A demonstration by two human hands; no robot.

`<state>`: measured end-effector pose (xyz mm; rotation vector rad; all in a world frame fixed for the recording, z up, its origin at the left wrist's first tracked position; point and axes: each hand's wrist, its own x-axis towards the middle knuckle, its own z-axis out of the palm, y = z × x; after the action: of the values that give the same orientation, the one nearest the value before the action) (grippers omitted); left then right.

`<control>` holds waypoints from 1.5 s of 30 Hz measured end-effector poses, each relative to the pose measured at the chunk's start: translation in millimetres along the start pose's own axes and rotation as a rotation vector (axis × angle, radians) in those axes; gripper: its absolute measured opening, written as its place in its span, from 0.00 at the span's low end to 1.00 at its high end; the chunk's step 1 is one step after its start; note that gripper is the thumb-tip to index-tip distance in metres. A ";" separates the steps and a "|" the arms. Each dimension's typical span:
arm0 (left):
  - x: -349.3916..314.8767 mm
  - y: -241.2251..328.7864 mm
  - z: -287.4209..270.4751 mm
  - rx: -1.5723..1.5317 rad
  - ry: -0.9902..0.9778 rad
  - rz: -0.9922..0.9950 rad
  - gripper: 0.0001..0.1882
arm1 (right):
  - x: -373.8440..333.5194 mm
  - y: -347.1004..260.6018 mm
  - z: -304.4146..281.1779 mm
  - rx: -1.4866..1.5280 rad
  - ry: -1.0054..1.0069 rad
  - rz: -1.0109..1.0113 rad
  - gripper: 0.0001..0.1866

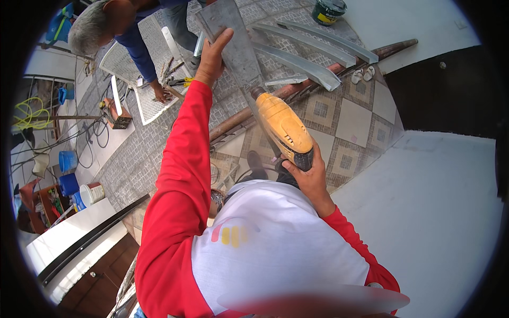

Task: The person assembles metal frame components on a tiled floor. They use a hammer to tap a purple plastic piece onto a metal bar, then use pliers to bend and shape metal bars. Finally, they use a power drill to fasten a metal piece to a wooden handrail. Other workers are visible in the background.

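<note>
My left hand (212, 59) grips the edge of a long, flat grey metal channel (239, 58), thumb along its face. The channel stands up in front of me, its narrow lower end running down behind the tool. My right hand (312, 177) is closed round the rear of a yellow power drill (283, 123) with a black back end. Its dark, blunt nose points toward the channel and overlaps the channel's edge in this view. Whether the two touch I cannot tell. The drill's handle is mostly hidden below its body.
Another person's hand (160, 91) reaches onto a white mesh chair (151, 103) holding pliers and other tools. Several metal channels (302, 63) lie beyond a reddish-brown pipe (233, 123) on the tiled floor. Sandals (363, 74), a dark bucket (328, 11) and loose cables (98, 135) lie around.
</note>
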<state>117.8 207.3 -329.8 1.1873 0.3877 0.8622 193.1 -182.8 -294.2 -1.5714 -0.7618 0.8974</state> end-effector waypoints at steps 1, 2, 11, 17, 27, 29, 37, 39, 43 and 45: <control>0.0 0.2 -0.6 -0.001 -0.003 0.002 0.34 | 0.5 0.4 -0.3 0.003 -0.001 -0.002 0.41; -0.5 0.5 -0.9 -0.002 -0.005 0.004 0.34 | 0.8 1.0 -0.6 -0.001 -0.004 -0.001 0.41; -4.8 7.8 0.7 0.003 -0.043 0.000 0.35 | 1.7 4.1 0.5 -0.002 -0.010 0.009 0.40; -1.9 3.7 -3.5 0.023 -0.043 0.021 0.36 | 4.2 2.7 1.3 0.006 -0.024 -0.004 0.40; -3.3 2.5 -5.5 0.005 -0.062 0.030 0.36 | 4.7 1.6 4.9 -0.004 -0.029 -0.025 0.40; -2.8 3.0 -4.9 0.014 -0.032 0.020 0.36 | 4.6 1.7 4.9 -0.016 -0.024 -0.023 0.40; -6.9 8.9 -11.7 0.052 -0.124 -0.038 0.39 | -3.7 19.8 -14.5 0.009 0.010 0.018 0.40; -10.7 8.2 -14.1 -0.132 0.017 -0.196 0.38 | -8.3 32.6 -23.8 -0.033 0.020 0.048 0.40; -10.0 2.7 -6.6 -0.183 0.051 -0.118 0.31 | -19.0 74.7 -33.2 -0.054 0.020 0.143 0.41; -8.9 -0.5 3.0 -0.131 0.170 -0.109 0.31 | -24.6 95.3 -32.1 -0.017 0.022 0.200 0.40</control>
<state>114.4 198.5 -330.7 0.9664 0.5212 0.8829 209.2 -236.2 -381.4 -1.6911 -0.6051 1.0185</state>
